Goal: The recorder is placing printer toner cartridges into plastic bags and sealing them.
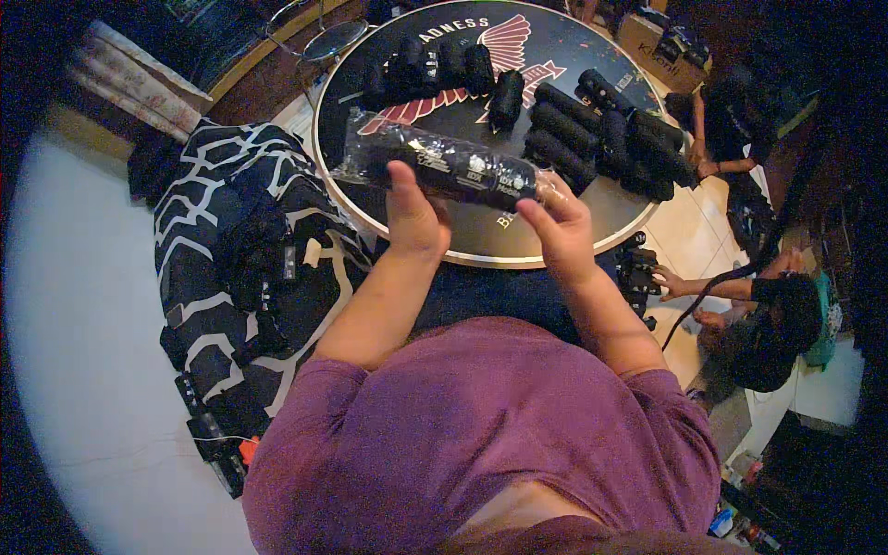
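Over the near part of a round black table (pixel 555 252) with a pale rim, I hold a black roll in a clear plastic sleeve (pixel 444 168), with light printing along it. The roll lies almost level, its right end a little lower. My left hand (pixel 416 220) supports it from below near the middle, thumb up on the near side. At the right end, my right hand (pixel 561 225) grips the plastic, thumb in front; its other fingers are partly hidden behind the sleeve. Several similar black rolls (pixel 566 129) rest on the table's right side, with one roll (pixel 506 100) near the middle.
More black rolls (pixel 449 67) stand along the table's far side. At left, black-and-white patterned cloth (pixel 208 222) carries small dark packs. On the right, another person's hand (pixel 668 282) touches dark packs by the table; a second person sits farther back near a cardboard box (pixel 645 46).
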